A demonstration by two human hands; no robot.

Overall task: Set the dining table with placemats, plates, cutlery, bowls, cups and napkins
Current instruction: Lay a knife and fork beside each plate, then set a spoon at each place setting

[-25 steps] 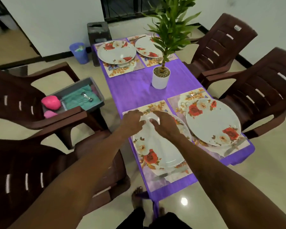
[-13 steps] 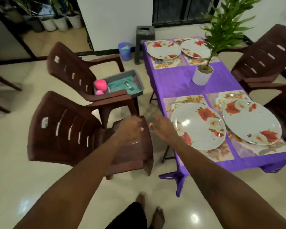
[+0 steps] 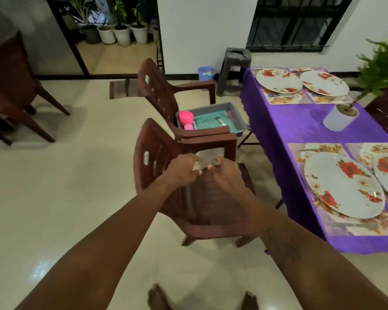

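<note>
Item: grey tray [image 3: 207, 107] on far chair [image 3: 159, 95], centre frame, carrying pink cups [image 3: 186, 117], teal napkins [image 3: 207, 124] and cutlery [image 3: 221, 120]. It lies up-frame of both hands, well apart, cutlery end nearer the right hand [image 3: 227, 175]. Left hand [image 3: 182, 171] and right alike: fingers [image 3: 188, 158] loosely curled, grasping nothing.

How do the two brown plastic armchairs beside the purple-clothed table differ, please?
The farther brown plastic armchair carries a grey plastic tub on its seat; the nearer brown plastic armchair carries none. The left hand and right hand hover over the nearer one only. Both face the purple-clothed table.
</note>
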